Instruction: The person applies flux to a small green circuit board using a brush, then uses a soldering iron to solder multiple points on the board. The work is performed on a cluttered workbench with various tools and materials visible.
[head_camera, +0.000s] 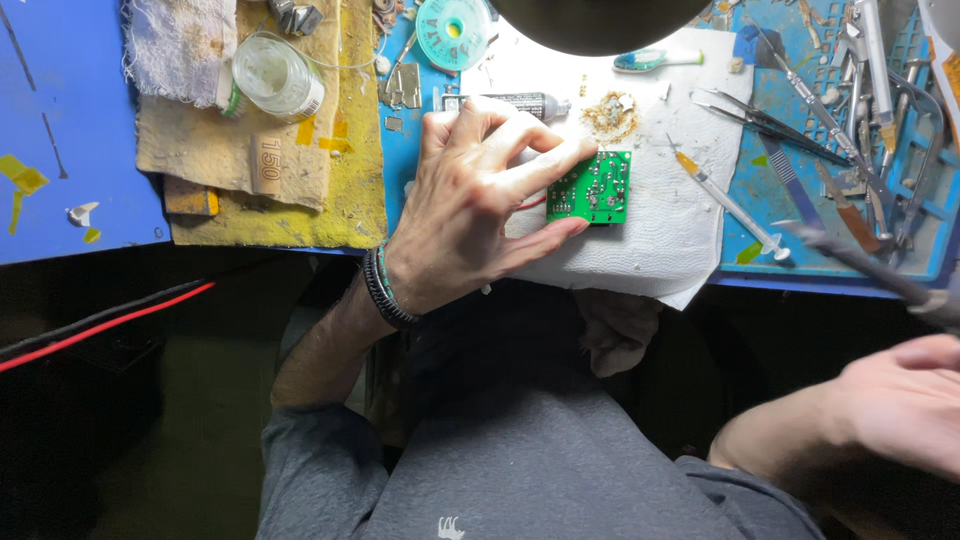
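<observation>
Left hand (470, 200): fingers spread, index fingertip on the upper left corner of the green circuit board (592, 187), thumb tip against its lower left edge; the board is pinched lightly between them and lies flat, solder side up. A red wire (533, 203) shows between the fingers, just left of the board. Dark beaded bracelets (385, 290) circle the wrist.

The board rests on a white paper towel (660, 235). Above the board on the towel, a brownish residue patch (610, 115); further above, a toothbrush (655, 60). Right of the board, a syringe (725, 200) lies slanted across the towel edge. Above left of the board, a teal spool (452, 32) and a dark tube (505, 101). Far left of the board, a small jar (278, 75) on a yellow cloth (350, 190).

Right hand (900, 400): well below and right of the board, blurred; a long dark tool (860, 262) runs up from it toward the towel. Grip on the tool cannot be told.
</observation>
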